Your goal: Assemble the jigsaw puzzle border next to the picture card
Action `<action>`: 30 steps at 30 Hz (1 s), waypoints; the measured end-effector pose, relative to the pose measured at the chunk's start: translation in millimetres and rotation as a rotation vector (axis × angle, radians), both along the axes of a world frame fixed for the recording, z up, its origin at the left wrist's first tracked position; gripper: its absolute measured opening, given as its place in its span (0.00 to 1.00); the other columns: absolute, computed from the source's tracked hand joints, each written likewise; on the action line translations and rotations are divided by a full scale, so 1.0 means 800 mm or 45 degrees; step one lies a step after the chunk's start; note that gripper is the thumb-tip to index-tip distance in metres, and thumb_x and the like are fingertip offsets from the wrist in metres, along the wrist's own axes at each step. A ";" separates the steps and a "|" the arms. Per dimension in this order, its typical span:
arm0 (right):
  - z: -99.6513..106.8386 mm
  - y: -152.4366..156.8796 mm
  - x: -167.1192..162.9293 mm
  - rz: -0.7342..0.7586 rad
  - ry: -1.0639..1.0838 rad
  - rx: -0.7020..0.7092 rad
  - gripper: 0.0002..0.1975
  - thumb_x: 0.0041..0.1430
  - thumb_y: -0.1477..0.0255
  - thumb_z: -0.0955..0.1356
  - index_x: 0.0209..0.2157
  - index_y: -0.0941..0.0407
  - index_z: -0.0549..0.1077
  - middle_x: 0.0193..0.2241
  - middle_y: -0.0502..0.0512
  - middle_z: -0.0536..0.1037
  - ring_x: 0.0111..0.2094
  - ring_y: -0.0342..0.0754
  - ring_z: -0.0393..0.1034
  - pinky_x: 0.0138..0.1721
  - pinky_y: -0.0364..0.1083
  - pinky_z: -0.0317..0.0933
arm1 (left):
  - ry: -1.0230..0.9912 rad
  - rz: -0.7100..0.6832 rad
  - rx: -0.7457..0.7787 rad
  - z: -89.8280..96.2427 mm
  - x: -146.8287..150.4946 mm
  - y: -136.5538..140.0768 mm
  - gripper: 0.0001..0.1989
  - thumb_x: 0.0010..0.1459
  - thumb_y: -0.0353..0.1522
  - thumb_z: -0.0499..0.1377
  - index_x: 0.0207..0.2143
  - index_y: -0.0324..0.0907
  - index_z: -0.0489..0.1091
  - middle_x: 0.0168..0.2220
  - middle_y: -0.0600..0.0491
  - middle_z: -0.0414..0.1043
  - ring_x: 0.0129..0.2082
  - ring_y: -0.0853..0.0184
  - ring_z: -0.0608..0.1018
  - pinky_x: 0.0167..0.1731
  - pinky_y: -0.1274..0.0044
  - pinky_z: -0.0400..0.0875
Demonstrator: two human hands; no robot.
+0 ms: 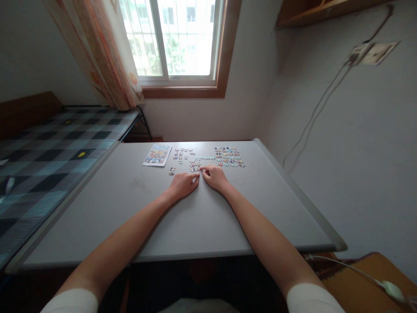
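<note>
The left hand (184, 185), fingers curled together, rests on a pale bench (195, 230) beside the right hand (214, 176), whose fingertips meet a small puzzle cluster (194, 165); whether either pinches a piece is too small to tell. Just beyond, a thin strip (206, 158) looks joined. Loose pieces (176, 155) to its left and another group (230, 158) to its right suggest much assembly remains, a printed picture sheet (157, 155) lying farther left.

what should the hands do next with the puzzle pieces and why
Probably have the right hand gently press the near edge of the small group of puzzle pieces: that hand is at the group's right side, and the left hand rests close in front, placed to steady it.
</note>
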State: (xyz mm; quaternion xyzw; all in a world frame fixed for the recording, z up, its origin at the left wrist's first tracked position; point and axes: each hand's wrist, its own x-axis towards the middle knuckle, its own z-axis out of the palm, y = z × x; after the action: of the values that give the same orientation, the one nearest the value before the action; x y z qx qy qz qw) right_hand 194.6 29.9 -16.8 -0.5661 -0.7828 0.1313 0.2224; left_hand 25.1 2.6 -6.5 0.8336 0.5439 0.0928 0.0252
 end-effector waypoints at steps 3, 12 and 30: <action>0.002 -0.001 0.000 -0.002 0.001 -0.002 0.15 0.59 0.71 0.62 0.45 0.52 0.76 0.38 0.54 0.78 0.41 0.48 0.69 0.45 0.45 0.56 | -0.011 0.014 0.004 0.000 0.001 0.000 0.18 0.60 0.39 0.49 0.49 0.54 0.71 0.30 0.53 0.78 0.33 0.64 0.78 0.35 0.77 0.66; 0.002 -0.001 0.000 0.013 0.008 0.011 0.15 0.58 0.72 0.62 0.44 0.53 0.76 0.37 0.54 0.78 0.40 0.47 0.69 0.45 0.45 0.56 | -0.035 0.007 0.002 -0.001 -0.001 0.001 0.18 0.60 0.40 0.49 0.49 0.53 0.72 0.30 0.53 0.77 0.32 0.64 0.78 0.35 0.77 0.66; -0.001 0.000 0.001 0.021 0.016 0.032 0.14 0.60 0.71 0.62 0.44 0.52 0.76 0.36 0.53 0.78 0.38 0.46 0.69 0.43 0.45 0.55 | -0.055 0.243 0.164 -0.001 -0.008 0.011 0.23 0.61 0.41 0.49 0.56 0.47 0.64 0.43 0.48 0.70 0.40 0.62 0.74 0.41 0.75 0.65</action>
State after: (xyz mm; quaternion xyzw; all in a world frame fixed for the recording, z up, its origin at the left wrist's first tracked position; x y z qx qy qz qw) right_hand 195.0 29.6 -18.0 -0.5560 -0.7876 0.1268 0.2332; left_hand 18.6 11.8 -7.2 0.7759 0.6129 0.1474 -0.0259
